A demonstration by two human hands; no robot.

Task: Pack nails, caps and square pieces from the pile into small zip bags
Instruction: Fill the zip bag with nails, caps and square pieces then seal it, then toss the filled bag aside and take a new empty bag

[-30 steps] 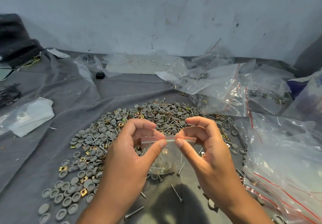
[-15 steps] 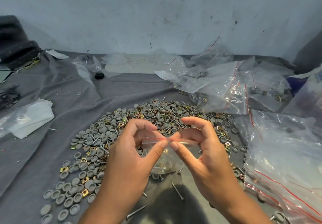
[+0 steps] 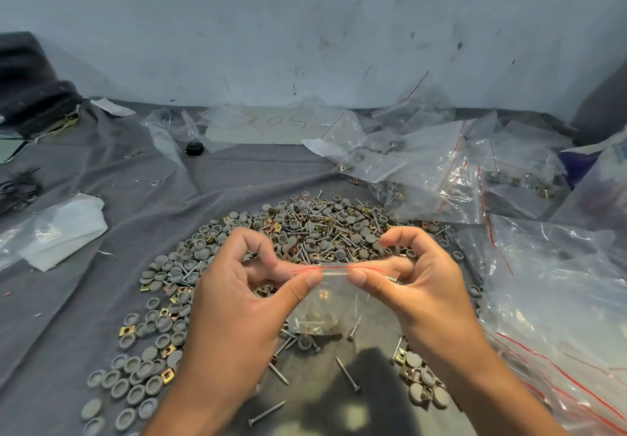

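Zip bag [image 3: 322, 303] hung between left hand [image 3: 237, 306] and right hand [image 3: 420, 293], both pinching its horizontal red-lined seal, thumbs nearly meeting mid-strip.

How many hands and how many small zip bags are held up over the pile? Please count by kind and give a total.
Hands: 2, the left hand and the right hand
Small zip bag, pinched by both: 1
Total: 3
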